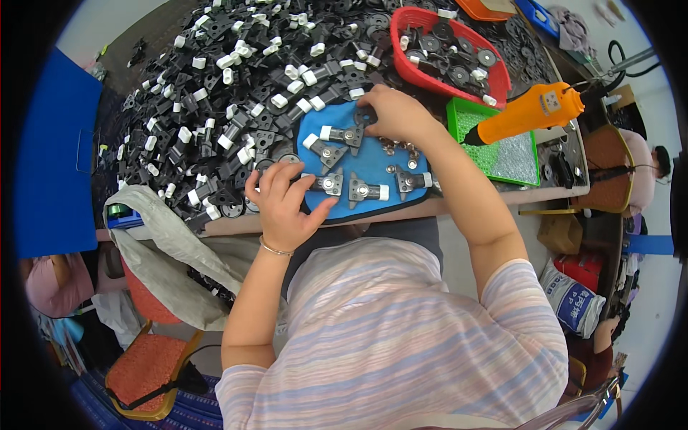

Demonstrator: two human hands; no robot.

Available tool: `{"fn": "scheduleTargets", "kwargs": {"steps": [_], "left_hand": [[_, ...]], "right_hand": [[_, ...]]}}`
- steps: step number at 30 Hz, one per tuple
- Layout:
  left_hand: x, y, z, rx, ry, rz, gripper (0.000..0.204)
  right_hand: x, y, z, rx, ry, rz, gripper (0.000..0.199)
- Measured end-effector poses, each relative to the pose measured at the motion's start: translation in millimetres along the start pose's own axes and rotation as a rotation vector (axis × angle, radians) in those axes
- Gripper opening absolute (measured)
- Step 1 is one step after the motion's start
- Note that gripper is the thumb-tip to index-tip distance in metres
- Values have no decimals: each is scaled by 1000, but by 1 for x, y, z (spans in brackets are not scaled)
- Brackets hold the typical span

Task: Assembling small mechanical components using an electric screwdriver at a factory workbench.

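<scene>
A blue cloth mat [369, 161] lies near the table edge, with several black plastic brackets with white end caps on it, one bracket [369, 191] at its front. At the mat's left edge is my left hand [281, 197], its fingers spread and curved, the index fingertip beside the white end of another bracket [331, 184]. My right hand [398, 115] reaches to the mat's far side, where thumb and fingers close around a black plastic piece [365, 116], partly hidden by the hand. Small metal fasteners [401, 149] lie just below that hand.
A large heap of black parts with white caps [229, 86] covers the left and back. A red basket [403, 68] holds black wheels. An orange power screwdriver [530, 113] hangs over a green tray [527, 180] of small pieces. A grey cloth [161, 236] drapes over the front-left edge.
</scene>
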State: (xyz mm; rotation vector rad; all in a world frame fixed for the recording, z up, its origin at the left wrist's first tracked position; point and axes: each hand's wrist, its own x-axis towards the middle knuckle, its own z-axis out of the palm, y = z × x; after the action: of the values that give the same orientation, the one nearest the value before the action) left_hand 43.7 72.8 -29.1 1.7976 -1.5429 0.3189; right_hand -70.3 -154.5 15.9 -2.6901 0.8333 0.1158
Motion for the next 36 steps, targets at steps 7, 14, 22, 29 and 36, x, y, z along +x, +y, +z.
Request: {"fn": "scheduleTargets", "kwargs": {"steps": [7, 14, 22, 29, 36], "left_hand": [[0, -1, -2, -24, 4, 5, 35], [1, -1, -2, -20, -4, 3, 34], [1, 0, -2, -13, -7, -2, 33], [1, 0, -1, -15, -3, 4, 33], [2, 1, -2, -3, -13, -11, 32]], "right_hand": [[-15, -1, -6, 78, 122, -1, 36], [-38, 7, 7, 26, 210, -224, 32], [-28, 12, -3, 146, 84, -179, 45], [-37, 11, -4, 149, 93, -124, 47], [-96, -32, 3, 267, 165, -248, 45]]}}
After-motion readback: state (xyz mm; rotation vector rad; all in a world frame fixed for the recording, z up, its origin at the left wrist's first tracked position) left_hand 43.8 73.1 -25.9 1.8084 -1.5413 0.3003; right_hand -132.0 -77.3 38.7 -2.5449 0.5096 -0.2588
